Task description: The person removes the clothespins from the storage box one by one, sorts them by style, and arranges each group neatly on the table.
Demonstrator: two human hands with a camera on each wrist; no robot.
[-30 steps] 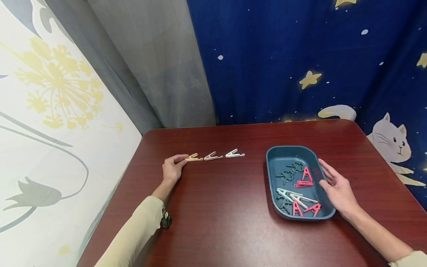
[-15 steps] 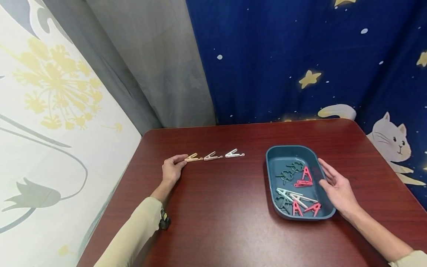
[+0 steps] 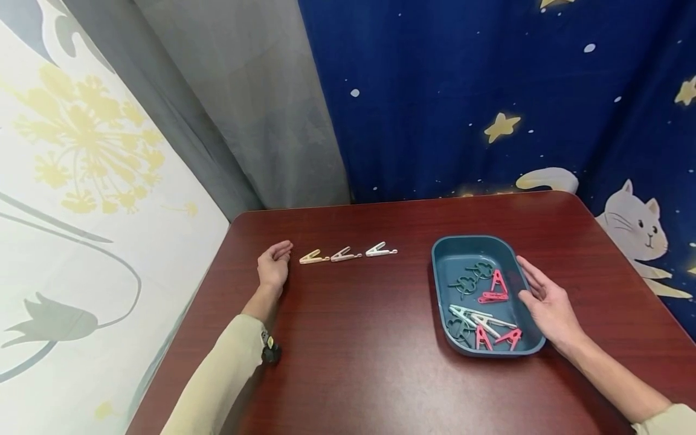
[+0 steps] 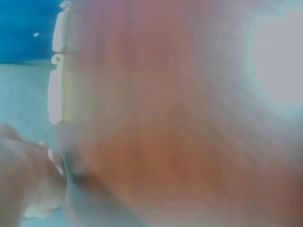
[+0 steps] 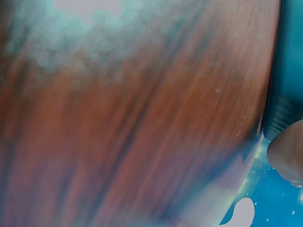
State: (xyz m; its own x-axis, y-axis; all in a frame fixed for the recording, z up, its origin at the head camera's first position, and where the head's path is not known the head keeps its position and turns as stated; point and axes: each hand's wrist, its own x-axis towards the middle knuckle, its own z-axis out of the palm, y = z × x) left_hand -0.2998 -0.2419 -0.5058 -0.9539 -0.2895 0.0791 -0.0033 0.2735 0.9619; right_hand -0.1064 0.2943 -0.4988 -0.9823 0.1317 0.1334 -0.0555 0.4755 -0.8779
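Three clothespins lie in a row on the table: a yellow one [image 3: 312,258], a pale pinkish one [image 3: 344,255] and a white one [image 3: 380,250]. My left hand [image 3: 273,266] is just left of the yellow clothespin, apart from it, fingers loosely bent and holding nothing. In the left wrist view a clothespin [image 4: 55,97] stands beyond the hand [image 4: 33,177]. My right hand [image 3: 554,311] rests against the right side of a blue tray [image 3: 438,290], its fingers fairly straight along the outer wall and its thumb at the rim.
Inside the tray lie red clothespins [image 3: 493,297], pale clothespins [image 3: 492,324] and dark green clips [image 3: 466,285]. The brown table [image 3: 359,362] ends at a grey curtain [image 3: 261,103] and a blue curtain [image 3: 413,103] behind. A patterned white wall [image 3: 109,254] borders the left side.
My left hand has let go of the yellow clothespin and drawn back a little to the left. The yellow clothespin stays in the row. My right hand and the tray have not moved.
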